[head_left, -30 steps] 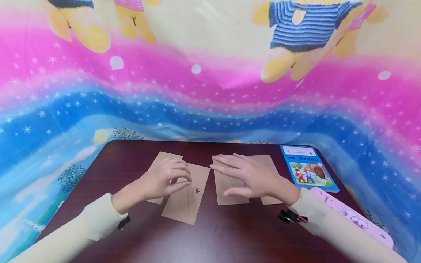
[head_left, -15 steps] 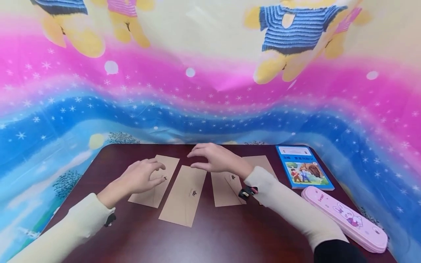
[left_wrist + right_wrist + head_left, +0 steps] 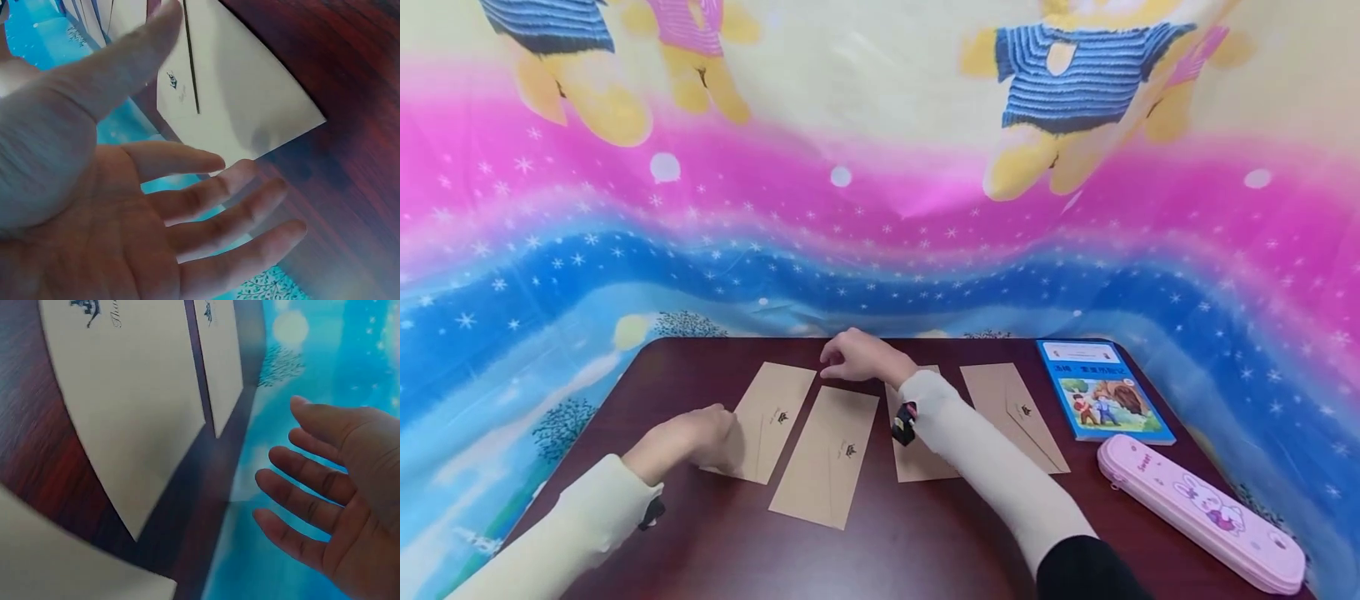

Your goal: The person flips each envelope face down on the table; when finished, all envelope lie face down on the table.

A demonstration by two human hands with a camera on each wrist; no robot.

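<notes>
Several brown paper envelopes with a small dark crown print lie spread on the table. My left hand (image 3: 688, 437) is over the lower left edge of the leftmost envelope (image 3: 771, 429). In the left wrist view, that hand (image 3: 150, 219) has loosely bent, spread fingers and holds nothing; whether they touch the paper I cannot tell. Just beyond the top of the second envelope (image 3: 823, 458) hovers my right hand (image 3: 865, 354). Its fingers look relaxed in the right wrist view, holding nothing. The right forearm hides part of the third envelope (image 3: 917, 465). A fourth envelope (image 3: 1011, 408) lies farther right.
A blue illustrated book (image 3: 1105, 392) lies at the table's back right. Nearer along the right edge is a pink pencil case (image 3: 1202, 512) with a rabbit picture. A colourful printed curtain (image 3: 880, 217) hangs behind the dark wooden table (image 3: 865, 567).
My right hand has moved left, from above the right-hand envelopes to beyond the second one. The left hand has gone left and lower. The leftmost envelope now lies apart from the second.
</notes>
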